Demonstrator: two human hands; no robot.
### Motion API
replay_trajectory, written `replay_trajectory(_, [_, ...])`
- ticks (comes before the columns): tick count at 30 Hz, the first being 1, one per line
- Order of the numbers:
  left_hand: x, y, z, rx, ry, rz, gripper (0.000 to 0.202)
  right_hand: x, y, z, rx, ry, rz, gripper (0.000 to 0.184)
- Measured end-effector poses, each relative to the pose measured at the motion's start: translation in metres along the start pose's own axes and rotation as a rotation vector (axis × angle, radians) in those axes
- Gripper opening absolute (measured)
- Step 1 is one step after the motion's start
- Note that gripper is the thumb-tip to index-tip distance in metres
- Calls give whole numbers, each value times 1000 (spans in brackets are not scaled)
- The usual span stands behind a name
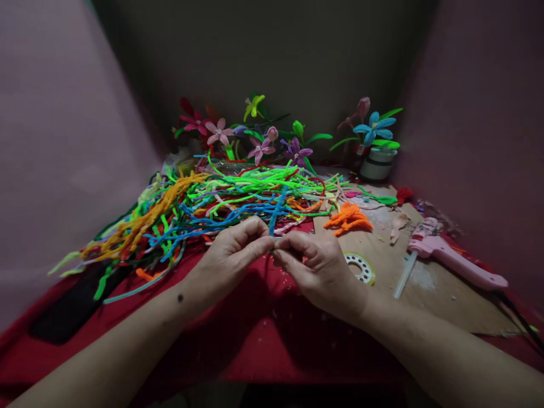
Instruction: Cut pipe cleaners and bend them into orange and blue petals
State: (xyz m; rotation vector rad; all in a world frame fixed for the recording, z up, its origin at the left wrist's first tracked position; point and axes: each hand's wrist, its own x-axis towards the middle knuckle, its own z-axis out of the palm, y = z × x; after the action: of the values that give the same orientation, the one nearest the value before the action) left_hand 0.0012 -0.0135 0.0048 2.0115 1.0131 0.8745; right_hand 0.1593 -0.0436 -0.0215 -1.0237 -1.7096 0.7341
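Note:
My left hand [238,246] and my right hand [317,258] meet at the middle of the view, each pinched closed with fingertips nearly touching. A blue pipe cleaner [278,211] rises from between the fingertips, leaning slightly right at its top. Its lower end is hidden by my fingers, so I cannot tell which hand bears more of it. Just beyond lies a large pile of pipe cleaners [255,187], in green, blue, orange, red and other colours. Bent orange pipe cleaners [348,219] lie past my right hand.
A pink glue gun [459,258] with a clear glue stick rests on a brown board [446,306] at right. A white-and-yellow tape roll [361,269] lies beside my right wrist. Pipe-cleaner flowers [259,148] and a jar [378,163] stand behind. A black flat object [72,306] is at left.

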Motion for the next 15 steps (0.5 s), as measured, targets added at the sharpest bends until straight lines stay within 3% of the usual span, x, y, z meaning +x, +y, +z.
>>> replay_trajectory(3, [1,2,3,62,56,48,16,-2,3,2,-58,3,-46,15])
replay_trajectory(8, [1,-5,-2,277,71,341,10,2,3,2,172,-17,114,12])
replay_trajectory(15, [-6,-7,-1,208,108,216,8,4,1,4,341,4,190,9])
